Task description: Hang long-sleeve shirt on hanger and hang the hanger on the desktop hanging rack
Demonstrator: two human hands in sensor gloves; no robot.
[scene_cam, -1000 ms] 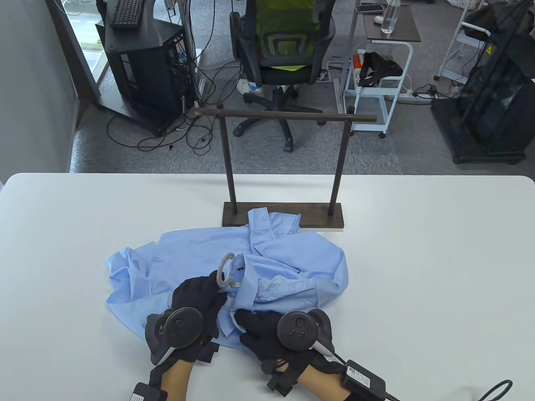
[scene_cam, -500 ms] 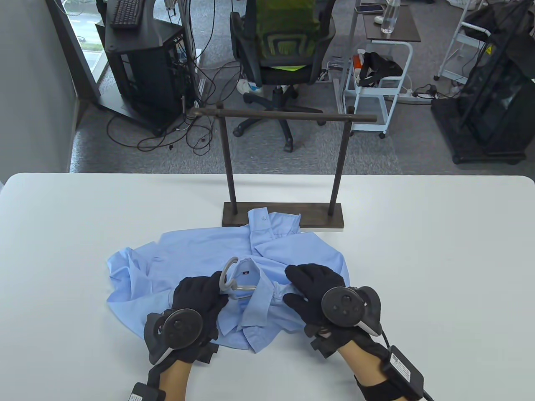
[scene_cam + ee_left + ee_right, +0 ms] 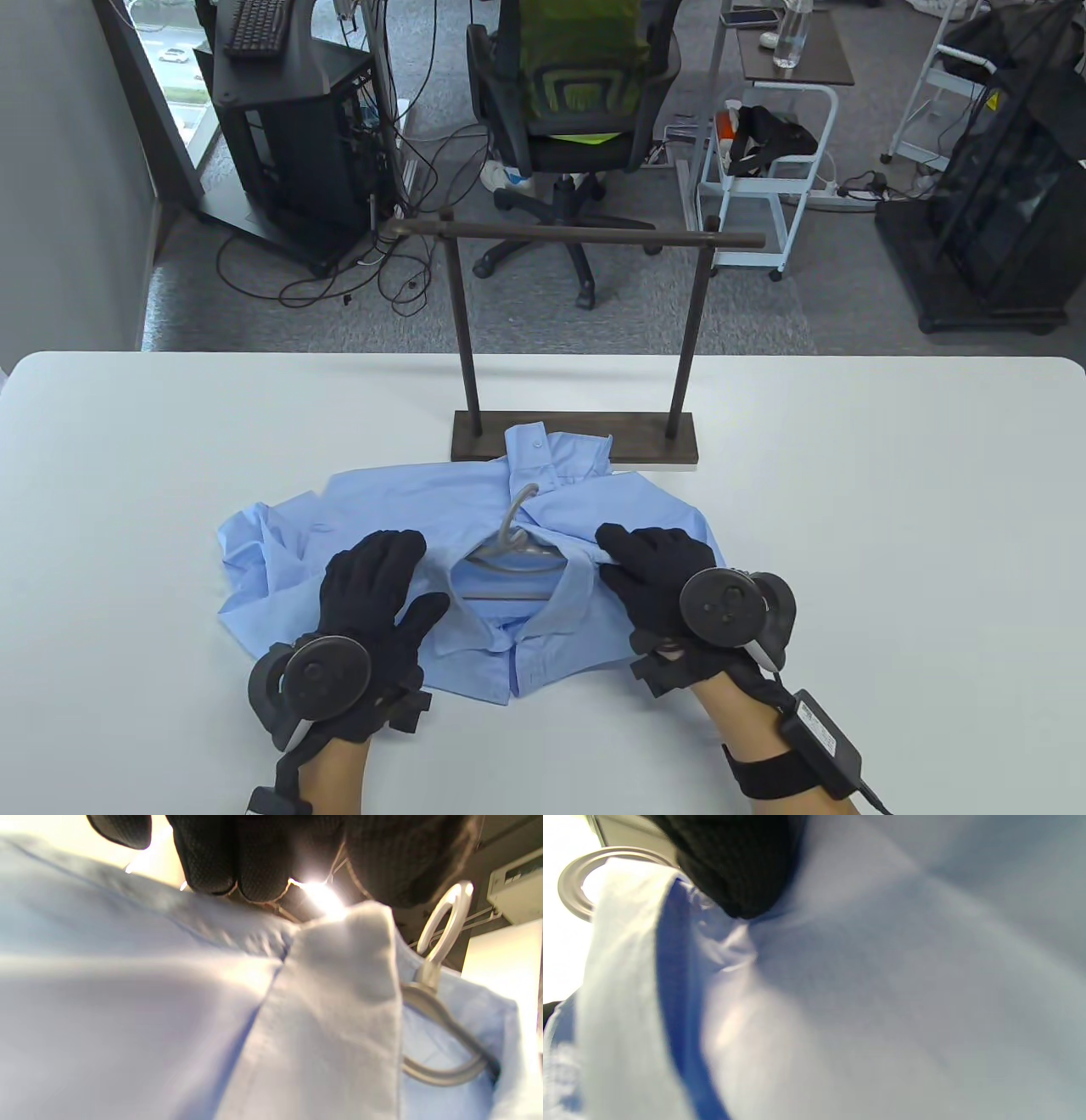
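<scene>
A light blue long-sleeve shirt [image 3: 382, 501] lies crumpled on the white table [image 3: 891, 509], front up. A grey hanger [image 3: 509, 556] sits inside its open collar, hook pointing toward the rack. My left hand [image 3: 392, 577] lies flat with spread fingers on the shirt's left shoulder, holding nothing. My right hand [image 3: 607, 557] pinches the fabric by the collar's right side. The left wrist view shows the hanger's hook [image 3: 441, 942] beside the raised collar of the shirt [image 3: 127, 1005]. The right wrist view shows a fingertip [image 3: 734, 870] dug into creased shirt cloth [image 3: 882, 984], with the hanger's hook [image 3: 572, 878] behind.
The dark wooden desktop rack [image 3: 585, 236] stands just beyond the shirt, its base [image 3: 645, 441] touching a folded cuff. Bare table stretches to both sides. Beyond the far edge are an office chair [image 3: 568, 102], carts and cables on the floor.
My left hand let go of the hanger's hook and moved left onto the shirt. The hanger turned so its hook points at the rack and sits within the collar. My right hand shifted slightly farther.
</scene>
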